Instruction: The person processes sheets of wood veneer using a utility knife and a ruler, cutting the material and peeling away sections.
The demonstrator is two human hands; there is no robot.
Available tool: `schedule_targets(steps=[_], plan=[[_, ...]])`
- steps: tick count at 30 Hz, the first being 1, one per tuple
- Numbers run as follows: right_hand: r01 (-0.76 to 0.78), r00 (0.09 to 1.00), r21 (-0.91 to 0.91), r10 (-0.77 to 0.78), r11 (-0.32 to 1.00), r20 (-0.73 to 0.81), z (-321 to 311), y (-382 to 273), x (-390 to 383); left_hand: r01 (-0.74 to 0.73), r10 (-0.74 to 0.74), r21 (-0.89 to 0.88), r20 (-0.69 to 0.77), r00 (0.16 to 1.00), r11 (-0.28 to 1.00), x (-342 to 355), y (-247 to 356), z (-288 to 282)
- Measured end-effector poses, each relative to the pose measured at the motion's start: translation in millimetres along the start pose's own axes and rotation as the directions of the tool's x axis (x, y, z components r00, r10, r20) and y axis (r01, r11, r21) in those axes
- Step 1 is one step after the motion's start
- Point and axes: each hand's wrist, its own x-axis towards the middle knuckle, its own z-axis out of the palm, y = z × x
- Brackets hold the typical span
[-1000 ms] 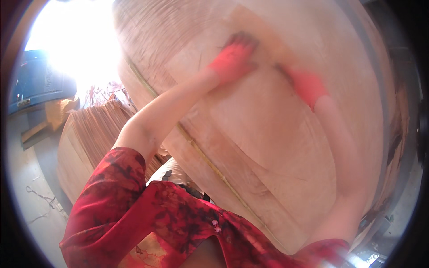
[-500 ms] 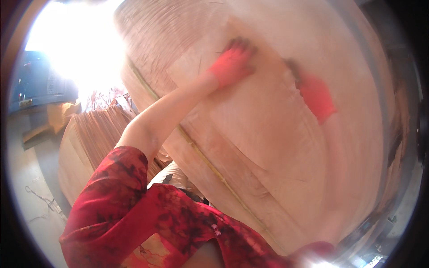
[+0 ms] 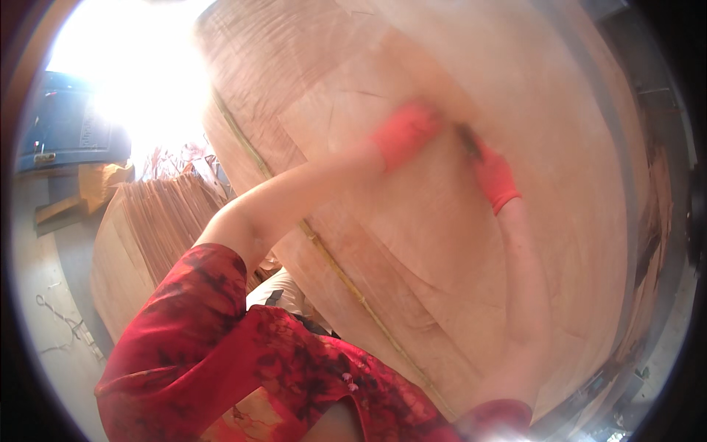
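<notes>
My left hand, in a red glove, is over a thin sheet of wood veneer spread in front of me. Its fingers are smeared by motion. My right hand, gloved in red with dark fingertips, lies close by on the right, near the sheet's right edge. Those fingers point up and left toward the other hand, and blur hides whether they grip the edge. A narrow gap separates the two hands. Underneath are more pale, pinkish-brown veneer sheets that overlap one another.
A thin bamboo stick lies diagonally across the veneer, between my body and my hands. To the left stands a stack of veneer sheets on edge. A blue box-like object is at the far left, beside strong glare.
My left hand has moved right and slightly down over the veneer. My right hand has shifted left, so the two are closer together.
</notes>
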Motion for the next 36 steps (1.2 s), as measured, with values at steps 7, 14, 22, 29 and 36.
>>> schedule_targets(steps=[7, 14, 22, 29, 36], plan=[[-0.050, 0.976, -0.009, 0.051, 0.999, 0.210, -26, 8, 8, 0.072, -0.073, 0.027, 0.062, 0.995, 0.997, -4, 16, -4], [0.144, 0.964, -0.201, -0.092, 0.969, 0.249, -21, 11, 22, 0.035, -0.035, 0.024, 0.009, 0.999, 0.999, -4, 15, -8], [0.132, 0.964, -0.226, -0.071, 0.965, 0.256, -19, 10, 24, 0.024, -0.024, 0.044, 0.006, 1.000, 0.999, 0, 16, -8], [0.118, 0.964, -0.279, -0.042, 0.953, 0.263, -17, 6, 23, 0.032, -0.034, 0.112, 0.015, 0.999, 0.993, 4, 32, -23], [0.051, 0.968, -0.320, 0.031, 0.946, 0.248, -20, 51, -25, 0.020, -0.027, 0.113, 0.059, 0.998, 0.993, 1, 26, -20]])
